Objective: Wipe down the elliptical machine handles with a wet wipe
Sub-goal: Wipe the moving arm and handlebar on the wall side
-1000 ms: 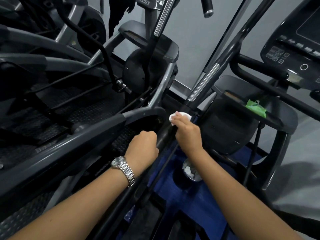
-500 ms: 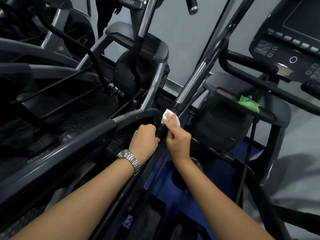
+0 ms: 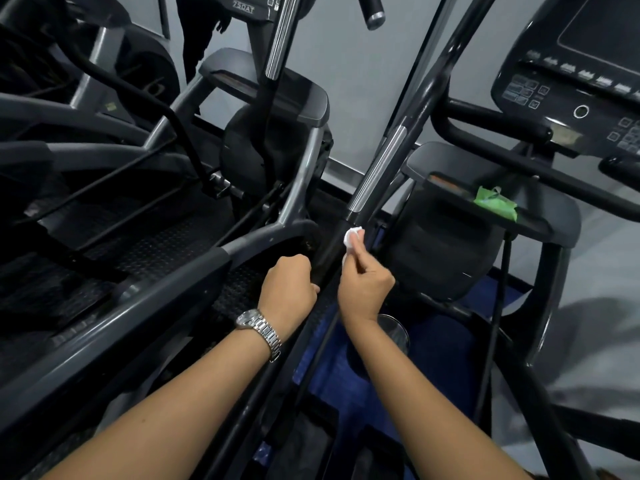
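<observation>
A long black elliptical handle bar (image 3: 408, 109) runs from the lower middle up to the right, with a chrome sleeve (image 3: 375, 171) partway along. My left hand (image 3: 289, 289), with a metal watch on the wrist, is closed around the black bar below the sleeve. My right hand (image 3: 363, 282) pinches a small white wet wipe (image 3: 351, 237) between fingers and thumb. The wipe touches the bar's right side just under the chrome sleeve.
A green wipe pack (image 3: 495, 200) lies on the grey housing (image 3: 540, 220) of the machine at right. Its console (image 3: 581, 77) is at the upper right. A second elliptical with grey rails (image 3: 138, 306) fills the left. Blue floor matting (image 3: 332, 372) shows below.
My right hand slid the wipe up the bar toward the chrome sleeve and shifted from a wrapped grip to a fingertip pinch. My left hand kept its hold on the bar.
</observation>
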### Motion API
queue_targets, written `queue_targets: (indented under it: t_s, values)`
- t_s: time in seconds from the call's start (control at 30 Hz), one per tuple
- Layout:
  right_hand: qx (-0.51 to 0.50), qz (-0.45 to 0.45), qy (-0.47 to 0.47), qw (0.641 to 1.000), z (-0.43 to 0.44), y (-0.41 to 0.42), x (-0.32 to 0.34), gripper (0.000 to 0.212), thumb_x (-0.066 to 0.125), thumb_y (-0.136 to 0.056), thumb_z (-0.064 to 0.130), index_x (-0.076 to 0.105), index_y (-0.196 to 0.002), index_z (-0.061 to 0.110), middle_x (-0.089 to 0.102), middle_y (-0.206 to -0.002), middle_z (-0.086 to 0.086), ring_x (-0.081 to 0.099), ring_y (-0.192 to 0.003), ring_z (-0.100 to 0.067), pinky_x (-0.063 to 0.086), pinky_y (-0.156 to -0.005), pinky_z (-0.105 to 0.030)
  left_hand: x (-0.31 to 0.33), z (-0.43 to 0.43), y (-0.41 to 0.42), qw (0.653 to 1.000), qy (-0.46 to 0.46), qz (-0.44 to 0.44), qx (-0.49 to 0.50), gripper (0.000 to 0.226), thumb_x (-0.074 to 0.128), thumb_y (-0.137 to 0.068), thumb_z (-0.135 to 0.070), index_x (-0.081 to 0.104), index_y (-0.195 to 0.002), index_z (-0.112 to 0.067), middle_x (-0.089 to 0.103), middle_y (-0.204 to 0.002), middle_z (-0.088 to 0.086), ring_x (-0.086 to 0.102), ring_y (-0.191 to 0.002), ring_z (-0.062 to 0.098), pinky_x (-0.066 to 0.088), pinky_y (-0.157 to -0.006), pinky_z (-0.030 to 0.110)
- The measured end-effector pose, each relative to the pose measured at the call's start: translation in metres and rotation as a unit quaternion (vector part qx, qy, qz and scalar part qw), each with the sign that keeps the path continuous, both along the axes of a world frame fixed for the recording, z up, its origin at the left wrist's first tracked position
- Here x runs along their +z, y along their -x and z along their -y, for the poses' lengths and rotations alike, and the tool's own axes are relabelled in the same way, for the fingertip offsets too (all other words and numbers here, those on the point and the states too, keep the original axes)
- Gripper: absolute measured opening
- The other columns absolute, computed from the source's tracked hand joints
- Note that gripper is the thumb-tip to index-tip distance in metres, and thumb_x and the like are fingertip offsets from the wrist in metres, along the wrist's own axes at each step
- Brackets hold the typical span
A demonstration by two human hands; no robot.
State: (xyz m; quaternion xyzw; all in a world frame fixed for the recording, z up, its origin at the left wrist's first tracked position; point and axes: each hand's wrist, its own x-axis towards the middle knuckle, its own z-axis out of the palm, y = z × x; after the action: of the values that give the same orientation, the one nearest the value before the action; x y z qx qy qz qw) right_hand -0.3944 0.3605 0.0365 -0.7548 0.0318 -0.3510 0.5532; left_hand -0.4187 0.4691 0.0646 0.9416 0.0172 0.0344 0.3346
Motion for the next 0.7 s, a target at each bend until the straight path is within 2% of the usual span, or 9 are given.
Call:
queue_targets:
  t_s: [0.17, 0.23, 0.33, 0.4, 0.43, 0.47, 0.53, 0.6, 0.7]
  values:
    - [-0.004, -0.061, -0.034, 0.998, -0.009, 0.018, -0.013, 0.034, 0.061, -0.084, -0.002, 0.066, -0.110, 0.019, 0.065, -0.074, 0.024, 0.059, -0.061, 0.013, 0.041, -0.059, -0.007, 0.001, 0.000, 0.000, 1.000, -0.003, 0.001, -0.003, 0.025, 0.070, -0.082, -0.021, 0.064, -0.100, -0.005, 0.068, -0.098, 0.012, 0.063, -0.097, 0.033, 0.051, -0.083, 0.040]
    - [0.012, -0.079, -0.042, 0.996, -0.009, 0.025, -0.017, 0.033, 0.061, -0.084, -0.003, 0.068, -0.109, 0.018, 0.070, -0.089, 0.017, 0.062, -0.082, 0.012, 0.042, -0.067, -0.004, 0.002, 0.000, 0.000, 1.000, -0.002, 0.001, -0.003, 0.025, 0.070, -0.082, -0.021, 0.063, -0.101, -0.005, 0.068, -0.098, 0.012, 0.063, -0.097, 0.032, 0.051, -0.083, 0.040]
    - [-0.022, -0.055, -0.058, 0.997, -0.006, 0.006, 0.000, 0.031, 0.060, -0.086, -0.002, 0.066, -0.111, 0.016, 0.068, -0.093, 0.010, 0.057, -0.066, 0.019, 0.042, -0.065, -0.005, 0.003, -0.001, 0.001, 1.000, 0.003, -0.004, -0.001, 0.025, 0.070, -0.083, -0.020, 0.064, -0.101, -0.004, 0.068, -0.099, 0.012, 0.064, -0.098, 0.032, 0.052, -0.084, 0.040]
    - [-0.023, -0.044, -0.106, 0.993, -0.004, -0.006, 0.012, 0.027, 0.058, -0.088, -0.001, 0.066, -0.112, 0.009, 0.068, -0.097, 0.008, 0.055, -0.078, 0.022, 0.038, -0.066, 0.002, 0.003, 0.000, 0.002, 1.000, 0.006, -0.004, 0.000, 0.025, 0.069, -0.084, -0.019, 0.064, -0.102, -0.003, 0.068, -0.098, 0.013, 0.064, -0.098, 0.031, 0.052, -0.083, 0.040]
    - [-0.015, -0.044, -0.115, 0.992, -0.004, -0.008, 0.013, 0.026, 0.057, -0.089, -0.001, 0.066, -0.112, 0.006, 0.067, -0.098, 0.009, 0.052, -0.085, 0.021, 0.047, -0.060, -0.006, 0.003, 0.000, 0.003, 1.000, 0.005, -0.006, 0.000, 0.025, 0.069, -0.084, -0.019, 0.064, -0.102, -0.003, 0.068, -0.099, 0.013, 0.064, -0.097, 0.031, 0.053, -0.083, 0.039]
    - [-0.007, -0.051, -0.110, 0.993, -0.003, -0.004, 0.013, 0.026, 0.057, -0.089, 0.000, 0.066, -0.113, 0.006, 0.067, -0.096, 0.012, 0.053, -0.085, 0.019, 0.051, -0.065, -0.015, 0.003, 0.001, 0.003, 1.000, 0.005, -0.006, 0.000, 0.025, 0.069, -0.084, -0.019, 0.064, -0.103, -0.003, 0.068, -0.098, 0.012, 0.064, -0.097, 0.030, 0.053, -0.083, 0.039]
    - [0.021, -0.079, -0.079, 0.993, 0.003, 0.007, 0.008, 0.024, 0.061, -0.089, 0.006, 0.068, -0.110, 0.013, 0.071, -0.091, 0.009, 0.060, -0.072, 0.011, 0.047, -0.060, -0.009, 0.005, 0.000, 0.003, 1.000, 0.010, -0.008, 0.000, 0.025, 0.069, -0.084, -0.019, 0.064, -0.102, -0.003, 0.068, -0.097, 0.012, 0.064, -0.096, 0.029, 0.053, -0.082, 0.038]
    - [0.057, -0.093, -0.065, 0.992, 0.017, 0.010, 0.009, 0.020, 0.066, -0.087, 0.011, 0.070, -0.106, 0.014, 0.073, -0.090, 0.005, 0.059, -0.075, 0.005, 0.048, -0.070, -0.012, 0.006, -0.002, 0.001, 1.000, 0.020, -0.016, -0.004, 0.026, 0.071, -0.082, -0.019, 0.064, -0.100, -0.003, 0.067, -0.097, 0.011, 0.064, -0.095, 0.029, 0.052, -0.082, 0.037]
    - [0.043, -0.035, 0.011, 0.998, 0.046, -0.004, 0.035, 0.023, 0.066, -0.085, 0.008, 0.068, -0.107, 0.012, 0.069, -0.095, 0.009, 0.061, -0.081, 0.009, 0.050, -0.077, -0.014, 0.008, -0.003, -0.002, 0.999, 0.037, -0.023, -0.006, 0.029, 0.072, -0.082, -0.020, 0.065, -0.105, -0.003, 0.068, -0.100, 0.011, 0.064, -0.098, 0.027, 0.052, -0.084, 0.035]
